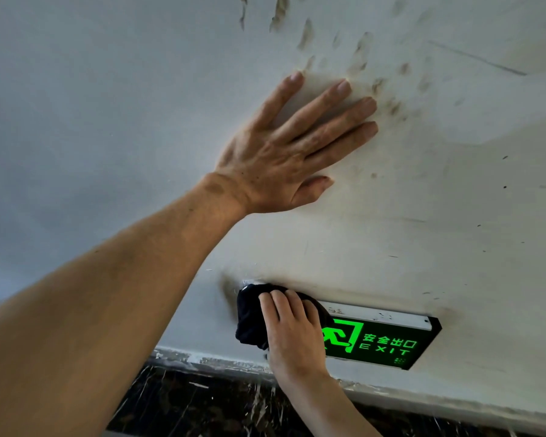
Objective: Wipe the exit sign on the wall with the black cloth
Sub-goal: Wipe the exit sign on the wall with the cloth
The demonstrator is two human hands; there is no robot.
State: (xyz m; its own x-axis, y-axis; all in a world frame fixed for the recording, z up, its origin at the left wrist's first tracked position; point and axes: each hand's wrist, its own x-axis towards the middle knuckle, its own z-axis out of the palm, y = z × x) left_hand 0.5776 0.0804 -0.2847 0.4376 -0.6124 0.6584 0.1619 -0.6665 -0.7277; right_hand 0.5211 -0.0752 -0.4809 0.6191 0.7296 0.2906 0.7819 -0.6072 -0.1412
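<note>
Black cloth (252,316), bunched into a ball, is pressed on the left end of the exit sign (382,339), which sits low on the white wall (108,105), just above the dark skirting (202,402). The right hand (292,335) holds the cloth; its fingers lie close together and curl over the bundle, pushing it against the sign's frame. The left hand (284,146) rests flat on the wall well above the sign, fingers spread apart and holding nothing, it seems only for support.

I judge the wiping is at an early point: the green lit face with the running figure and the word EXIT is uncovered to the right of the cloth. To do this step well, keep the cloth flat under the fingers and draw it along the sign toward its right end with even pressure, then pass along the pale top edge, where some marks are visible. Dark smudges (388,99) show on the wall near the left hand, so it is better not to slide that palm.
</note>
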